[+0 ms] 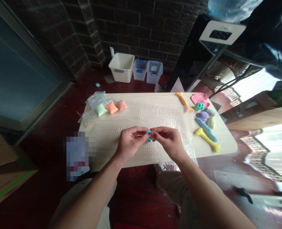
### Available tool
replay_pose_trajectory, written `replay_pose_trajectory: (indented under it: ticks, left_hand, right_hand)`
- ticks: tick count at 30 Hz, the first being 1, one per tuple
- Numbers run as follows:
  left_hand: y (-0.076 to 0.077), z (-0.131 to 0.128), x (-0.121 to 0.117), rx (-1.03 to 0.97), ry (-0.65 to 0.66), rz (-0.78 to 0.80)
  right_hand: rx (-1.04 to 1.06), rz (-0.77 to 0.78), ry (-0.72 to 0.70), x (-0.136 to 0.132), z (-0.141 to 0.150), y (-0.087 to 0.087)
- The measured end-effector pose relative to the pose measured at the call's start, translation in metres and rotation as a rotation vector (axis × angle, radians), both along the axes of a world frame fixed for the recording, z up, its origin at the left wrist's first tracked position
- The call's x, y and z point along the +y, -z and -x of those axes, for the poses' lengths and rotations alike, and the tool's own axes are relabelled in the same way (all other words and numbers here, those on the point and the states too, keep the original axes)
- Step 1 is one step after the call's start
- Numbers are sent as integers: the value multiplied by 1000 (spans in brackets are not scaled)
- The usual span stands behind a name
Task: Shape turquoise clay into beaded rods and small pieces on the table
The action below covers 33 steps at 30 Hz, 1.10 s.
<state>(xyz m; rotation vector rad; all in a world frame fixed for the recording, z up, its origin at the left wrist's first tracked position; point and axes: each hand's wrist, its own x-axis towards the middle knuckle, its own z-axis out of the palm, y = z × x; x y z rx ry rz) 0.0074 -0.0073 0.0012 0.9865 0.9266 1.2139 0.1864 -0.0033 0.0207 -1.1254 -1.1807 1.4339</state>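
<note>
A small piece of turquoise modelling clay (150, 140) is pinched between my two hands above the middle of the table. My left hand (131, 141) holds it from the left between thumb and fingertips. From the right, my right hand (167, 140) grips it the same way, and the fingertips of both hands almost meet. Much of the clay is hidden by the fingers. Beneath them lies a sheet of bubble wrap (136, 122), spread over the pale wooden table (223, 133).
Green, orange and pink clay packets (111, 108) lie at the back left beside clear plastic bags (95, 99). At the right are shaped clay pieces, among them a yellow bone (207, 140), an orange bone (184, 101) and a pink piece (200, 98). Storage bins (121, 68) stand beyond the table.
</note>
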Motion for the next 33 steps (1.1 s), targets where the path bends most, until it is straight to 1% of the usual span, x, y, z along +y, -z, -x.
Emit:
replay_pose_trajectory:
  ticks: [7,11,17,24,27,30,33]
  left_hand:
    - [0,-1,-2,17,34,-6]
    - [2,-1,-1,8,34,1]
    - [-1,0,0,15,3,-14]
    - [0,-1,0,5,19,-12]
    - [-1,-1,0,7,27,-16]
    - [-1,-1,0,36,6,-35]
    - [-1,-2,0,53,7,-30]
  right_hand:
    - [3,-22,-1,-1,2,1]
    - [8,-6,3,-1,4,0]
    - [28,21,-29,0,2,0]
    - [-29,12,-21,2,-1,3]
    - [2,21,-27,2,-2,3]
    - [38,42,-30,2,-2,3]
    - [65,57,-10,2,-1,3]
